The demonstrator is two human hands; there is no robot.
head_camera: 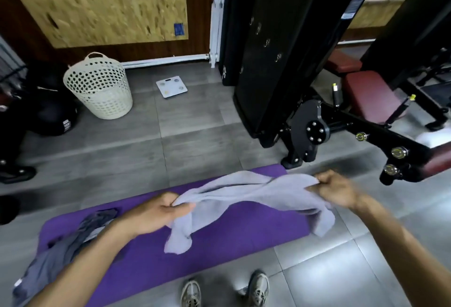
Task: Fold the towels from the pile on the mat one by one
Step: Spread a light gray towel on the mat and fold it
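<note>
The mat (219,245) lies on the floor (195,135). The towel (244,199) spans above it, between the left hand (158,214) and right hand (336,189). The pile (61,253) sits on the mat's left end. The basket (100,87) stands behind, far left.

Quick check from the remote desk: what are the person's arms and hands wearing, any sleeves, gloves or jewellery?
Nothing visible. The left hand and right hand are bare, without gloves, rings or a watch, and both forearms are uncovered right to the frame edge, so no sleeves show. Motion blur softens fine detail.
</note>
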